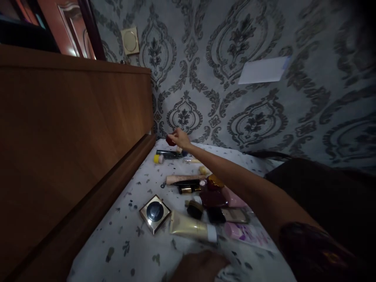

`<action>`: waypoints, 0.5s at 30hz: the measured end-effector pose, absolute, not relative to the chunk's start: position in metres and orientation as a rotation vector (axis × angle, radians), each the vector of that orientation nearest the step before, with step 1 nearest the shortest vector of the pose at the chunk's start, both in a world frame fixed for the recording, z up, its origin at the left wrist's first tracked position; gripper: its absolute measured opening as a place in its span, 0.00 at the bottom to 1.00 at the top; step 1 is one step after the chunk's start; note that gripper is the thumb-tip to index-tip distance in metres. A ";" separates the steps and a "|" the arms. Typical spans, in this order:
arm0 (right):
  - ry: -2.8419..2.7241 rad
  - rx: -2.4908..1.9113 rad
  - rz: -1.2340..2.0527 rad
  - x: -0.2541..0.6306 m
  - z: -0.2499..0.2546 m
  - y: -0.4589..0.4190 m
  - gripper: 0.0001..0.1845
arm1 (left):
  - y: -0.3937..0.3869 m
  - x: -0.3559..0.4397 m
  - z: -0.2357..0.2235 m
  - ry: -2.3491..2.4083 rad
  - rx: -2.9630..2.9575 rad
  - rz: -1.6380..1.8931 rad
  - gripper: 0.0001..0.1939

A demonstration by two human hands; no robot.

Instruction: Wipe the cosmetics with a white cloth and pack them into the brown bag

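Note:
My right hand [180, 138] reaches to the far end of the cloth, near the wall, its fingers closed on a small dark red object [170, 140] whose kind I cannot make out. Just below it lie a dark green tube [168, 154] and a small yellow-and-white container [158, 159]. At the bottom edge, a blurred brown shape [201, 266] appears to be my left hand; no fingers can be made out. Nearest to it are a pale gold squeeze tube [189, 228] with a white cap and a square gold compact [155, 211] with a dark round centre.
Under my right arm lie a beige tube [183, 179], a black pen-like stick [188, 183], a dark red bottle [214, 199] and a pink-and-white bottle [249, 234]. A wooden panel [76, 125] borders the left side. Patterned wallpaper [188, 70] covers the wall behind.

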State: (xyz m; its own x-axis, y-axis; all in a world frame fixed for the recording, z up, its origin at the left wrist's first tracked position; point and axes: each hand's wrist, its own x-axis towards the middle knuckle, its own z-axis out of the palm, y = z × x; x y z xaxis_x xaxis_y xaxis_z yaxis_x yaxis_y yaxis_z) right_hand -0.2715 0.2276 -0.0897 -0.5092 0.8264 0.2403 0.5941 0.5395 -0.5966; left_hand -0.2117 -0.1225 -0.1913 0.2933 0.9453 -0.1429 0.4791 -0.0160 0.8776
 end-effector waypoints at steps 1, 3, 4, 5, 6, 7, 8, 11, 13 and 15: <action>-2.211 -1.126 0.676 -0.260 -0.084 0.220 0.20 | -0.124 -0.212 -0.185 1.312 1.664 0.633 0.25; -2.118 -1.078 0.789 -0.234 -0.074 0.196 0.23 | -0.129 -0.214 -0.175 1.274 1.702 0.669 0.27; -2.078 -1.049 0.835 -0.218 -0.071 0.180 0.25 | -0.132 -0.215 -0.171 1.259 1.713 0.713 0.27; -2.042 -1.027 0.869 -0.201 -0.069 0.162 0.27 | -0.135 -0.217 -0.167 1.259 1.717 0.775 0.26; -2.005 -0.981 0.911 -0.183 -0.069 0.141 0.29 | -0.138 -0.219 -0.165 1.279 1.711 0.850 0.24; -1.915 -0.865 1.023 -0.163 -0.070 0.118 0.29 | -0.141 -0.222 -0.163 1.302 1.691 0.934 0.22; -1.846 -0.774 1.086 -0.142 -0.073 0.093 0.29 | -0.143 -0.224 -0.162 1.325 1.656 1.023 0.21; -1.924 -0.774 1.008 -0.079 -0.088 0.018 0.26 | -0.150 -0.232 -0.159 1.417 1.449 1.312 0.17; -2.071 -0.811 0.860 -0.043 -0.104 -0.027 0.23 | -0.156 -0.235 -0.158 1.510 1.305 1.471 0.17; -2.267 -0.812 0.705 -0.016 -0.122 -0.063 0.23 | -0.164 -0.235 -0.157 1.506 1.237 1.494 0.17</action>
State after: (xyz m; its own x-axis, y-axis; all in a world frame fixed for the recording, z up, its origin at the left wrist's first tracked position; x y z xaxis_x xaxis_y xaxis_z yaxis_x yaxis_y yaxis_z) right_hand -0.0159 -0.0632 -0.1221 -0.6175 0.6944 0.3695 0.3625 0.6681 -0.6497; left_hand -0.2347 -0.1637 -0.1574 -0.3240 0.9333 0.1548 0.1625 -0.1063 0.9810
